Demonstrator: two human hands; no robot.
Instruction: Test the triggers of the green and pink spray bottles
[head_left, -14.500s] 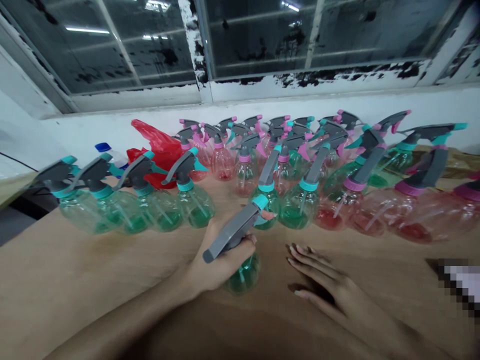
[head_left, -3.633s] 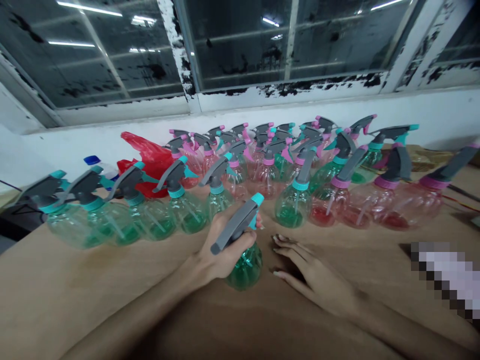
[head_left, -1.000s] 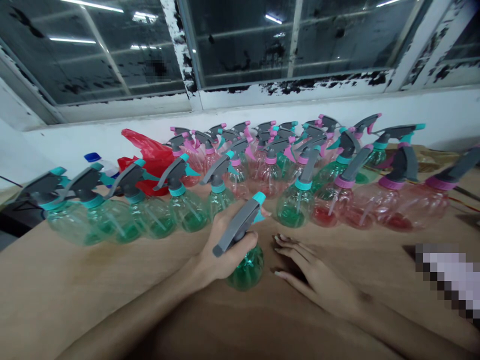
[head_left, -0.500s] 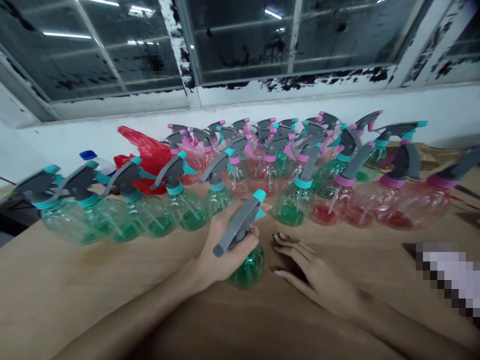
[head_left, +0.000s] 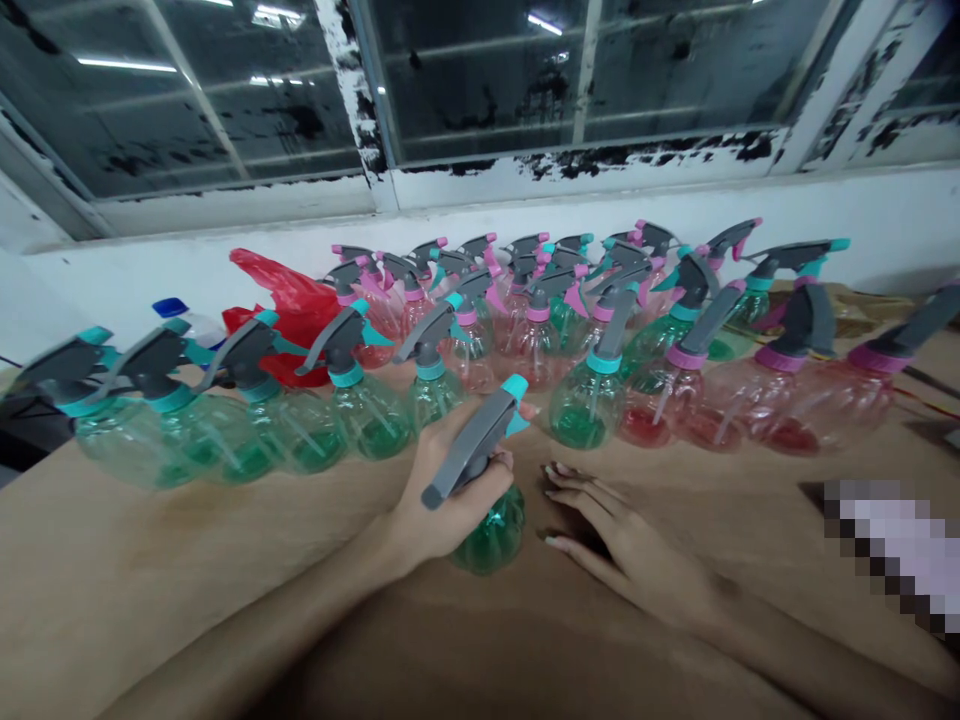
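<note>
My left hand is wrapped round the neck of a green spray bottle with a grey and teal spray head, which points away to the right. The bottle stands upright on the table, and the fingers hide its collar. Just to the right, my right hand rests on the tabletop with its fingers stretched out, apart from the bottle. Beyond it stands another green spray bottle with a little green liquid low inside. Left of my left hand, a green spray bottle belongs to a row of similar ones.
Several pink spray bottles stand at the right, with more pink and green ones behind. A red plastic bag and a blue-capped bottle sit at the back left. A blurred-out object lies at the right. Windows rise behind the table.
The whole view has shifted very slightly. My left hand keeps its grip on the green spray bottle, and my right hand stays flat on the table.
</note>
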